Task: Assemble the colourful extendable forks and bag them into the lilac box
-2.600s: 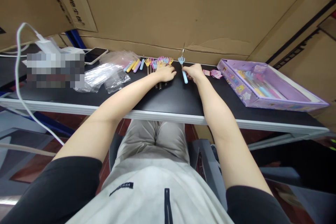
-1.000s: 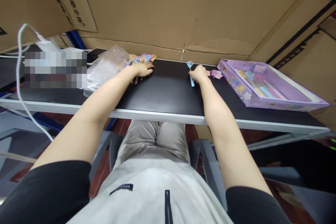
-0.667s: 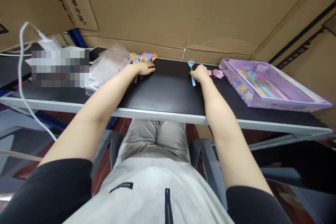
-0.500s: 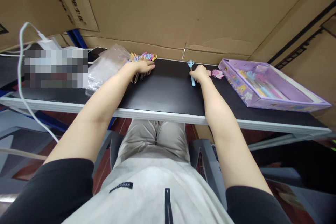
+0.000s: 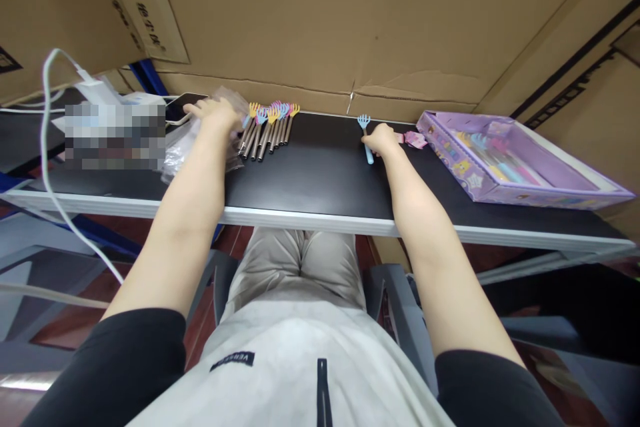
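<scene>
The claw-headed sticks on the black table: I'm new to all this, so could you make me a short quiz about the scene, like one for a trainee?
1. What colour is the handle of the claw-headed stick held in the right hand?
A) yellow
B) light blue
C) purple

2. True or false: the purple box lies toward the person's right side of the table.

3. Fill in the gap: the left hand, fingers extended, is at the clear plastic ____.

Key:
1. B, light blue
2. True
3. bags
</scene>
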`<state>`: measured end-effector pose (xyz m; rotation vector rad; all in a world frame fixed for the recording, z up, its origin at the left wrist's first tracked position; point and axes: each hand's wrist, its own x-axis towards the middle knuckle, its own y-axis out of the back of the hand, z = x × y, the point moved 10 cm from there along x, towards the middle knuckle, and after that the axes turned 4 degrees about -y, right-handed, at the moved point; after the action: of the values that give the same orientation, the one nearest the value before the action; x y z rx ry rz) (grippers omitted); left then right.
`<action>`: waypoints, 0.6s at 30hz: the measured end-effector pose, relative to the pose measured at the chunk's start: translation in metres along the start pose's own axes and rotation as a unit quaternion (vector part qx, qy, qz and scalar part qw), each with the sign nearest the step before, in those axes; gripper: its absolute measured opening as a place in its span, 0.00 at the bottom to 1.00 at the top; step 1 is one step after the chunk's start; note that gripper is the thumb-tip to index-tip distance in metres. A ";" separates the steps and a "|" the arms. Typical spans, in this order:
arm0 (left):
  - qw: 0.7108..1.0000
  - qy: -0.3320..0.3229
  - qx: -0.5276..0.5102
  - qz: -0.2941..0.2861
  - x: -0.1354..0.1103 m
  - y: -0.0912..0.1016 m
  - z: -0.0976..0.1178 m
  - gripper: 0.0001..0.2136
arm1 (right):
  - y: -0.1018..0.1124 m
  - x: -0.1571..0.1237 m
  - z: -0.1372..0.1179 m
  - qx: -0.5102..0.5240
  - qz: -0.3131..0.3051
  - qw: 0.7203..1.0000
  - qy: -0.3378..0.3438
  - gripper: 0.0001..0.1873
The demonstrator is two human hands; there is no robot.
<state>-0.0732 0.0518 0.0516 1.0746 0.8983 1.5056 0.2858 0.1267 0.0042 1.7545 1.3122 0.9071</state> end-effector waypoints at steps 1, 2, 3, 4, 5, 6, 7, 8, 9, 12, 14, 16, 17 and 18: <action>1.000 0.014 -0.008 0.009 0.000 0.000 -0.005 0.37 | 0.000 0.001 0.000 -0.001 0.000 1.000 0.000 0.09; 0.999 0.035 -0.011 0.019 0.000 0.002 -0.012 0.36 | -0.001 0.001 0.001 -0.001 -0.001 1.000 -0.001 0.09; 0.997 0.065 -0.004 0.028 0.000 0.003 -0.021 0.35 | -0.001 0.002 0.001 -0.001 -0.003 1.000 -0.001 0.09; 0.994 0.100 0.011 0.035 0.000 0.005 -0.031 0.35 | -0.002 0.002 0.002 -0.001 -0.003 1.000 -0.002 0.09; 0.990 0.134 0.032 0.038 -0.001 0.006 -0.039 0.35 | -0.002 0.003 0.002 0.000 -0.003 1.000 -0.002 0.08; 0.985 0.161 0.053 0.038 -0.001 0.007 -0.046 0.35 | -0.002 0.003 0.003 0.002 -0.004 1.000 -0.002 0.08; 0.981 0.178 0.069 0.037 0.000 0.008 -0.050 0.36 | -0.002 0.003 0.003 0.004 -0.003 1.000 -0.001 0.08; 0.979 0.183 0.076 0.037 0.001 0.008 -0.051 0.37 | -0.002 0.003 0.003 0.006 -0.003 1.000 -0.001 0.08; 0.980 0.181 0.078 0.041 0.003 0.008 -0.051 0.37 | -0.002 0.002 0.003 0.007 -0.003 1.000 0.000 0.08; 0.980 0.167 0.072 0.078 0.008 0.012 -0.051 0.37 | 0.000 0.000 0.002 0.005 -0.003 1.000 -0.001 0.08; 0.981 0.155 0.049 0.102 0.012 0.013 -0.053 0.37 | 0.001 -0.002 0.001 0.000 -0.006 1.000 -0.002 0.08; 0.984 0.137 -0.006 0.115 0.016 0.012 -0.055 0.37 | 0.001 -0.004 0.000 -0.005 -0.012 1.000 -0.002 0.09; 0.984 0.129 -0.032 0.120 0.018 0.012 -0.056 0.37 | 0.002 -0.005 -0.001 -0.008 -0.014 1.000 -0.003 0.09; 0.983 0.122 -0.049 0.126 0.019 0.013 -0.055 0.36 | 0.002 -0.006 -0.001 -0.011 -0.016 1.000 -0.004 0.09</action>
<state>-0.1310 0.0681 0.0491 0.9726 0.8670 1.9041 0.2846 0.1209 0.0062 1.7146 1.3165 0.8924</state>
